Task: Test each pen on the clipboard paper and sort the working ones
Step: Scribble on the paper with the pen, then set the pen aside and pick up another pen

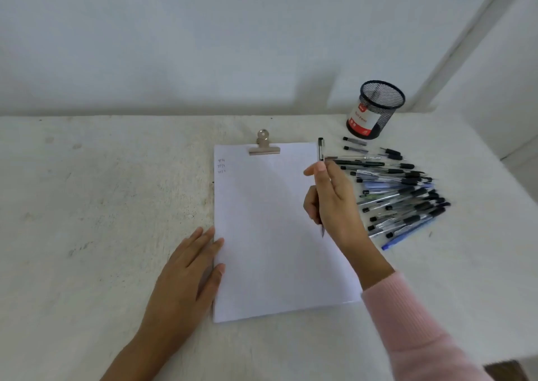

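A white sheet of paper (270, 229) lies on the table under a metal clip (263, 147), with three small lines of writing near its top left corner. My left hand (189, 276) rests flat on the paper's left edge, fingers straight. My right hand (332, 203) hovers over the paper's right edge and grips a pen (322, 230) whose tip points down below the palm; the forefinger stretches toward the clip end. Several black and blue pens (401, 194) lie in a fanned pile right of the paper. One black pen (320, 148) lies apart at the paper's top right corner.
A black mesh pen cup (375, 110) with a red and white label stands at the back right, behind the pile. The white table (102, 206) runs wide to the left. A wall rises behind it, and the table's right edge drops off past the pens.
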